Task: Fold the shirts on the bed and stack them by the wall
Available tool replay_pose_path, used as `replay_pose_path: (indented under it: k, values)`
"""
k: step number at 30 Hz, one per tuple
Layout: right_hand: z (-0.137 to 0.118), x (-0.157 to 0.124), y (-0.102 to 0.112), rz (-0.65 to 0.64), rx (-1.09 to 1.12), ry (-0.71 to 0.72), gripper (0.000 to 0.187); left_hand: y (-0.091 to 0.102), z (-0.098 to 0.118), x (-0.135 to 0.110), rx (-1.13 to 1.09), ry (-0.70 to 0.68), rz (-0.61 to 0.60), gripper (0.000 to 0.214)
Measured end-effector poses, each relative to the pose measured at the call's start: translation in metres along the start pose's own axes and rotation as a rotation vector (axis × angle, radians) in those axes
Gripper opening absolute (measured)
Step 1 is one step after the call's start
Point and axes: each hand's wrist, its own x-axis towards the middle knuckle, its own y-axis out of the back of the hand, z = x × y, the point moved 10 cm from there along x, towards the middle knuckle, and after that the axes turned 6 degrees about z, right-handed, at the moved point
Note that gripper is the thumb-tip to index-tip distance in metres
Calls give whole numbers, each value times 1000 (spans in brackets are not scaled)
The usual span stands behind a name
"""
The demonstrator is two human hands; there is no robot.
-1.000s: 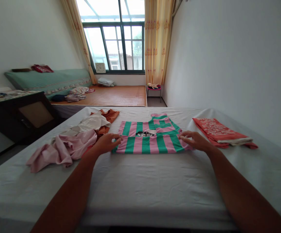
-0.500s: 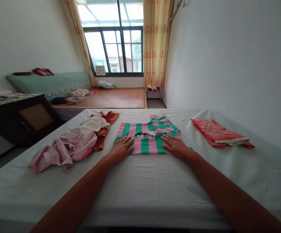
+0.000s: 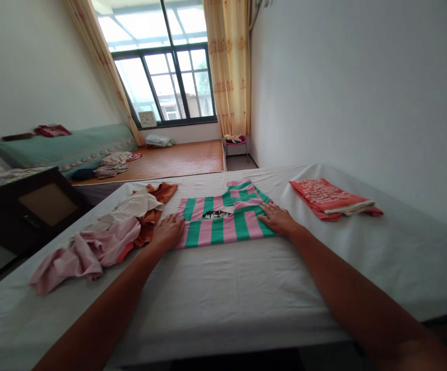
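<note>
A pink and green striped garment (image 3: 217,231), with a black and white print near its middle, lies partly folded on the white-covered table (image 3: 223,293). My left hand (image 3: 169,230) rests flat at the garment's left edge, fingers stretched out. On the right edge lies my right hand (image 3: 276,218), also flat with its fingers extended over the fabric. Neither hand grips anything. Just left of my left hand is a loose heap of clothes: a pink piece (image 3: 87,247), a cream piece (image 3: 132,206) and a rust-brown piece (image 3: 165,192).
A folded orange-red cloth (image 3: 333,198) with pale lettering lies on the right side of the table. Beyond stand a low bed (image 3: 184,159), a dark cabinet (image 3: 33,206) on the left and a small stool (image 3: 235,140) beneath the curtain (image 3: 229,67).
My left hand has slid left to the garment's edge, and my right hand sits slightly farther out on the right edge. The whole view has tilted and shifted.
</note>
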Motion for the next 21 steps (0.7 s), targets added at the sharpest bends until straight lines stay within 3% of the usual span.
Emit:
replay_pose_path:
  k: [4, 7, 9, 15, 19, 21]
  values:
    - [0, 1, 0, -14, 17, -8, 65, 21, 65, 23, -84, -186, 55, 36]
    - [-1, 0, 2, -18, 30, 14, 64, 10, 113, 54, -276, -240, -65, 39]
    - [-2, -1, 4, -13, 43, 27, 63, -3, 138, 78, -406, -204, -134, 40]
    - [-2, -2, 10, 4, 66, 26, 60, -31, 167, 140, -651, 72, -143, 50]
    - [-4, -3, 14, 9, 85, 24, 58, -41, 178, 157, -710, 111, -192, 47]
    - [-4, -2, 18, 30, 98, 23, 55, -37, 183, 155, -763, 64, -197, 45]
